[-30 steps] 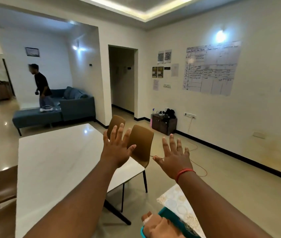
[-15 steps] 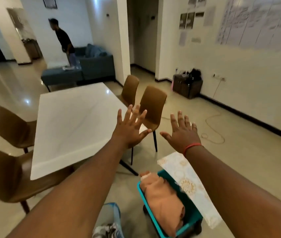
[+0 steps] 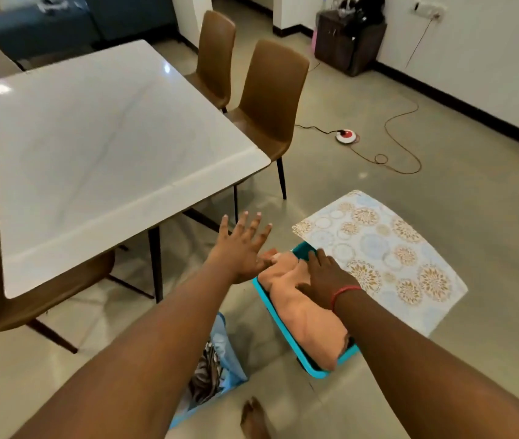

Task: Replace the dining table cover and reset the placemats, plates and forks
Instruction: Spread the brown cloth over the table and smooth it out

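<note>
The white dining table (image 3: 99,147) stands bare at the left. Low on the floor to its right sits a teal basket (image 3: 283,315) holding a folded peach cloth (image 3: 305,312). A floral patterned placemat (image 3: 384,255) lies across the basket's far right side. My right hand (image 3: 324,277) rests flat on the peach cloth, fingers pointing away from me. My left hand (image 3: 242,245) hovers with fingers spread just left of the basket's far end, holding nothing.
Two brown chairs (image 3: 267,99) stand at the table's right side, and other chairs (image 3: 30,289) at its left. A blue bag (image 3: 213,365) lies on the floor near my foot (image 3: 253,419). A cable with a round socket (image 3: 346,136) crosses the floor beyond.
The view has tilted down from the room to the basket. Both hands dropped from in front of me; the right one now lies on the peach cloth.
</note>
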